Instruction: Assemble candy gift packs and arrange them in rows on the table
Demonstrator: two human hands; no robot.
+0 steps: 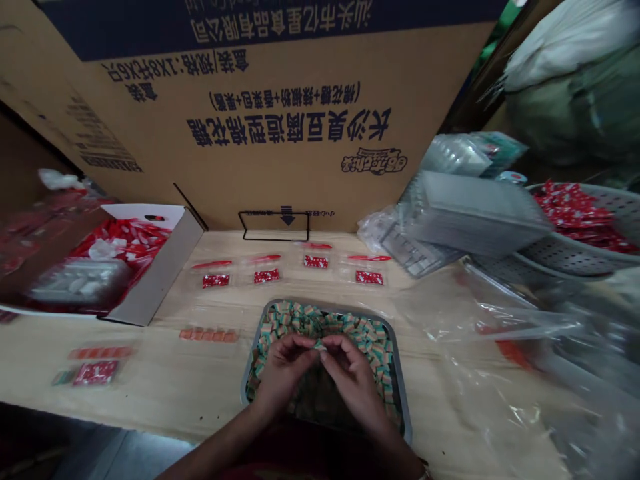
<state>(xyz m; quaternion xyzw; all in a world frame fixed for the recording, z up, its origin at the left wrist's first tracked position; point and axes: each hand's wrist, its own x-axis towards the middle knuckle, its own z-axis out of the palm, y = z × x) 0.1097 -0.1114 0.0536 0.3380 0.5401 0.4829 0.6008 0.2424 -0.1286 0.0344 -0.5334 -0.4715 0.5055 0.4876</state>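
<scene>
Right there at lower centre, the left hand and right hand come together, fingers pinching one striped candy piece from both sides, its long axis seemingly crosswise, just above the metal tray.

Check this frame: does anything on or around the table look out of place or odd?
The cardboard carton panel behind the wooden table stands with its printing upside down, and the stack of clear plastic trays at right leans askew.

Dull metal tray on smooth wooden tabletop, beside glossy plastic sheeting.
</scene>
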